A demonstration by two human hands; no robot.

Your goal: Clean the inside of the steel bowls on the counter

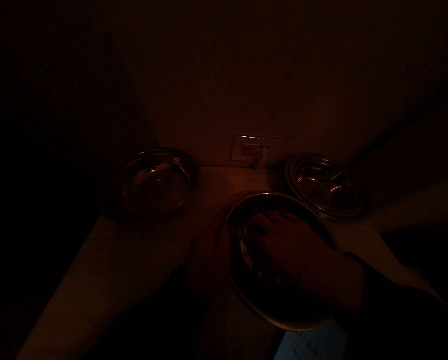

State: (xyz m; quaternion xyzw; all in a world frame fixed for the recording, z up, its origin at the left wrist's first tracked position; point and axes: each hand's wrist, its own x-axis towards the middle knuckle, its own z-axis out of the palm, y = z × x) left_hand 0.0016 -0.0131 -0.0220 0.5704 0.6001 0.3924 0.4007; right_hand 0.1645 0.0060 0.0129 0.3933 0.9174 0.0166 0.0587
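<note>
The picture is very dark. A round metal bowl (263,315) with a thin shiny rim stands at the centre right of the wooden surface. Against its left rim is my left hand (210,255), closed around the edge as far as the gloom lets me see. My right hand (280,240) reaches down inside the bowl from the right, back of the hand up and fingers bent downward. Whatever lies under those fingers is hidden. Faint bright glints show on the inner side beside my right thumb.
To the left sits a shallow steel dish (156,192). A divided steel plate (325,187) is behind the bowl at right. On the wall is a socket panel (257,148) with something plugged in. Paper with writing (312,342) lies at the front, below the bowl.
</note>
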